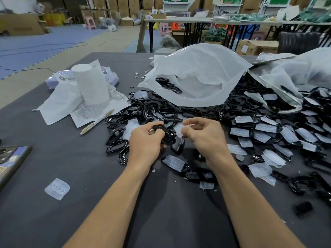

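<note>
Over the dark grey cloth surface (80,176), the left hand (145,145) has a curled grip on a glossy black oval plastic frame (167,136). The right hand (206,138) pinches a small translucent floppy pad (179,131) just beside it; being limp, the pad may buckle, seat crooked, or drop.

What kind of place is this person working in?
Probably a warehouse or packing workshop. Stacked cardboard boxes line the back wall, folding tables stand behind, and the work table is heaped with black frames and clear pads; the left hand grips a frame, the right hand a pad.
</note>
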Tool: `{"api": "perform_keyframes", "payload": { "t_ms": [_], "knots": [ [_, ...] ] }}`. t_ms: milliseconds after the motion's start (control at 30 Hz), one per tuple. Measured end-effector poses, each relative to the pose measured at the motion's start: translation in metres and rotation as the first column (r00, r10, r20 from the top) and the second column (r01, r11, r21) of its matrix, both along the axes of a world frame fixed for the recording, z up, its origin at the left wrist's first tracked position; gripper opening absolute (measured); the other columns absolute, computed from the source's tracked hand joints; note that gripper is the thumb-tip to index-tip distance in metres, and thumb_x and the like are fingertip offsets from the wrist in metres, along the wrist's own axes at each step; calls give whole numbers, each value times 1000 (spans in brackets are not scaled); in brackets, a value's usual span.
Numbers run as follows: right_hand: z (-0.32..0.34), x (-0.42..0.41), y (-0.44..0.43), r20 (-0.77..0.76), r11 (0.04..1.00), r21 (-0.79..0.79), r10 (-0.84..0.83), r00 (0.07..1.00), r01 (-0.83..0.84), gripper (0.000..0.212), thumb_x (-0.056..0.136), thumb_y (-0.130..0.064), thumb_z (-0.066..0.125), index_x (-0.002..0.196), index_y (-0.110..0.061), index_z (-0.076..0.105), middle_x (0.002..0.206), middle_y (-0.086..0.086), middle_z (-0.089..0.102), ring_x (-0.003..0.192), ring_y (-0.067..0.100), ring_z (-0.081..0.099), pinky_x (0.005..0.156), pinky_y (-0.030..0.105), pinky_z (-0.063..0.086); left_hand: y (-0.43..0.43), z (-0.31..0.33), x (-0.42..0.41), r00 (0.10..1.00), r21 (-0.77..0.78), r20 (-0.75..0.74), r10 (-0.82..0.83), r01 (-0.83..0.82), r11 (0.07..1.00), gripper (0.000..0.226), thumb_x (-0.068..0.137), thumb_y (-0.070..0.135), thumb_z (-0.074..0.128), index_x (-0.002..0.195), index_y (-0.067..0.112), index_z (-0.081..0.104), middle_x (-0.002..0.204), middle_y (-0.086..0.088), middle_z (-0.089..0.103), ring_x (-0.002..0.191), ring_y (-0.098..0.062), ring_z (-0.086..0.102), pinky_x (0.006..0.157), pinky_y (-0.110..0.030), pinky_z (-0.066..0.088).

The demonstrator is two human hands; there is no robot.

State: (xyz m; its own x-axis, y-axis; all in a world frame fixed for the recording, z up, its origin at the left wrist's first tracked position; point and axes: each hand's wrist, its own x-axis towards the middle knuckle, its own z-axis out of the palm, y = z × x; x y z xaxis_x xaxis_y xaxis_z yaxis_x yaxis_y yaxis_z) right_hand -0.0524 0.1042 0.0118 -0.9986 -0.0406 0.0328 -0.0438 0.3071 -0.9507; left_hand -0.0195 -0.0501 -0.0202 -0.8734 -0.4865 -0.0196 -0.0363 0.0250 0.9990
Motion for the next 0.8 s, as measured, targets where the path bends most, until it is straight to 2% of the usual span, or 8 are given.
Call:
{"api": "perform_keyframes", "payload": {
  "t_ms": [67,133,233,300,400,500,667,800],
  "knots": [
    [-2,0,2,9,999,-52,4,1000,-4,22,76,-7,80,84,-27,81,76,-4,78,77,21,75,79,42,61,0,-1,1,1000,-84,-7,7,-8,996,25,89,16,61,102,34,73,76,-5,78,70,-30,76,77,-50,64],
    [-2,-1,8,-3,984,-178,23,1000,-23,26,81,3,76,81,-22,82,76,0,78,70,13,71,70,31,55,1,0,1,999,-161,-16,29,-32,986,20,90,21,61,101,37,62,74,0,76,72,-33,74,70,-44,61],
    [2,1,15,-6,965,-243,101,995,-99,38,83,16,66,84,-18,82,76,0,78,71,10,71,65,16,52,1,1,0,1000,-169,-19,16,-19,985,13,89,23,61,100,31,60,75,-9,76,76,-36,74,77,-54,61],
    [2,1,16,6,966,-227,126,992,-122,46,82,22,58,88,-17,81,76,2,79,75,13,76,64,17,53,1,0,-1,1000,-185,-13,4,-7,983,11,88,20,64,97,25,66,69,-9,75,66,-33,72,76,-57,61],
    [1,3,12,-29,992,-89,89,996,-91,35,86,9,65,83,-22,81,73,0,78,74,11,76,71,27,56,2,1,1,999,-125,-32,-6,2,992,12,80,16,70,87,25,75,57,2,67,51,-22,56,65,-51,62],
    [-1,4,11,-70,996,-43,76,995,-79,14,85,-16,80,74,-25,81,67,-4,76,61,6,68,72,31,56,3,4,5,997,-28,-62,-41,39,999,25,81,9,70,89,32,79,71,-1,78,63,-24,76,67,-56,65],
    [4,7,13,-18,980,-116,161,987,-161,18,75,-27,90,63,-21,78,56,0,63,57,15,51,61,38,44,2,6,4,998,-6,-56,-43,43,999,27,87,6,77,86,32,81,78,-3,80,63,-17,75,55,-36,62],
    [5,7,12,14,980,-109,170,985,-168,25,82,-26,86,61,-16,76,64,4,72,59,17,52,63,36,43,6,10,6,991,19,-74,-109,111,994,34,81,13,83,84,47,80,76,-2,80,61,-11,72,51,-25,56]
  ]
}}
